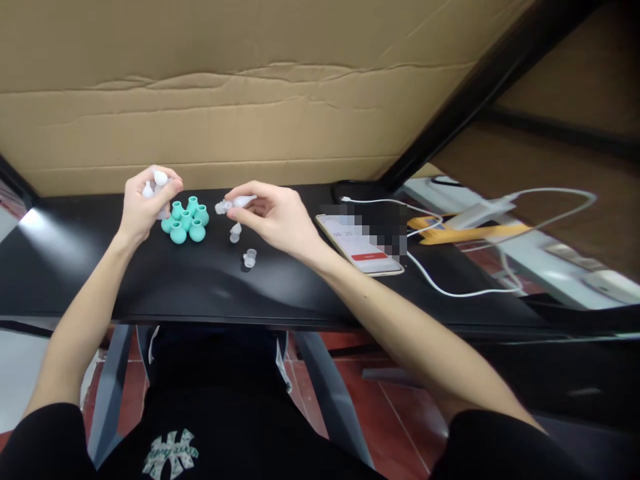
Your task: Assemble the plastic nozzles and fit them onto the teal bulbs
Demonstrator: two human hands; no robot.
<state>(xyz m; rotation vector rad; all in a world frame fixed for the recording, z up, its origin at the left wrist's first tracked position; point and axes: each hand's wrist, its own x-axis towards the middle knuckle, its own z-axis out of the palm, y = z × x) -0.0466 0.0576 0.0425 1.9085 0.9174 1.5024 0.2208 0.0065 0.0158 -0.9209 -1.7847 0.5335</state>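
Observation:
Several small white pieces with bulb-like tips (160,178) are gripped in my left hand (143,203), which is closed beside a cluster of teal rubber bulbs (187,219) with open round mouths. My right hand (273,212) pinches a small white piece with a pointed tip and a clear end (223,207), held above the black table. Below it, another small white-tipped clear piece (235,233) stands on the table. Closer to me sits a small clear plastic cap-like piece (249,258). The exact kind of these pieces cannot be made out.
A phone (370,250), partly blurred out, lies on the black table (200,287) right of my right hand. A white cable (460,293) loops past a yellow object (465,231) at the right. A cardboard wall (240,127) rises behind the table.

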